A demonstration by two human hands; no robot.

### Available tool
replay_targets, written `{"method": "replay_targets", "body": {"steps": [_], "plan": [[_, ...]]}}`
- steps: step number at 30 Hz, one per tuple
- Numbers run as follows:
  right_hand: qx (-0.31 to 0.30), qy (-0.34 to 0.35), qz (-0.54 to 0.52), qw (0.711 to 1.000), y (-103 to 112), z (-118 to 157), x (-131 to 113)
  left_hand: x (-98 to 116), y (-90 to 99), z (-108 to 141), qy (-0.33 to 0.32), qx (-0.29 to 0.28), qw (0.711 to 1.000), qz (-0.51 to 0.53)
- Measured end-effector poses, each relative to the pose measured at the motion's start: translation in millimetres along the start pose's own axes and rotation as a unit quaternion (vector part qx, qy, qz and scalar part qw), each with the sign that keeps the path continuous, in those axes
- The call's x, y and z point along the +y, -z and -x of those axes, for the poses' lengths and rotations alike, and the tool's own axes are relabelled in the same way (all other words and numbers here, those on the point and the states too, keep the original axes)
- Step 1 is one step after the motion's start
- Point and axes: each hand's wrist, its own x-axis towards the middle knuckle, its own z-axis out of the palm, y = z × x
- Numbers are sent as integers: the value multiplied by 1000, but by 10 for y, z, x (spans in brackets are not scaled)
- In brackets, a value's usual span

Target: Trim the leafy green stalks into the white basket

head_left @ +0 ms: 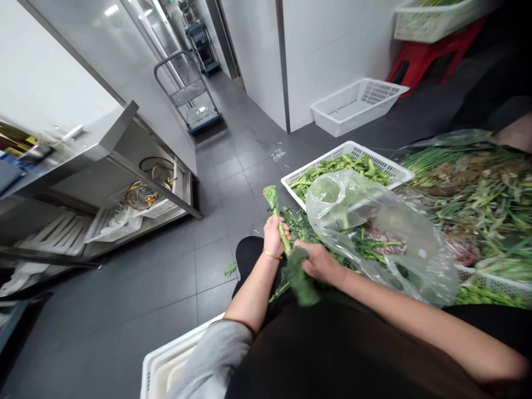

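Floor (166,293): dk grey tile, w/ a loose leaf (230,269). Wall (332,50): pale. Steel bench (108,134): at L; trolley (203,114) beyond. Green stem (284,237): 1 pc, just ahead of dk clothing (286,349); bud head (270,194) up & away from wearer, tipped slightly L; long axis oblique, lower end by R hand (318,263). L hand (273,237): fingers wrapped round stem. R hand: clenched on dk leaf (304,285), blurred. Clear bag (419,271): slumped over near side of white basket (293,193) w/ cut greens (368,167), partly hiding both. Spring onions (490,188): heaped at R. Red stool (415,62): upper R, bearing white crate (428,26)
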Motion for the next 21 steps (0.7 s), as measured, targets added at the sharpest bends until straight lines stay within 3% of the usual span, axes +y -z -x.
{"method": "replay_targets", "body": {"steps": [4, 7, 9, 11, 14, 17, 19, 21], "plan": [[22, -73, -73, 994, 195, -241, 6, -29, 60, 202, -102, -41, 989, -99], [35, -50, 18, 998, 343, -456, -60, -102, -2, 359, -126, -64, 982, -121], [57, -31, 162, 985, 349, -477, -80, -159, -58, 386, -89, -71, 988, -105], [74, -10, 303, 950, 294, -416, -63, -216, -106, 361, -5, -84, 995, -50], [40, 55, 387, 920, 191, -300, -5, -274, -140, 301, 86, -77, 992, 51], [-3, 51, 279, 959, 181, -270, 31, -252, -111, 289, 60, -57, 993, 79], [-35, -23, 129, 991, 243, -283, 45, -194, -66, 311, 43, -87, 992, 83], [-70, -80, -40, 994, 331, -275, 64, -117, -17, 335, 55, -134, 984, 107]]}}
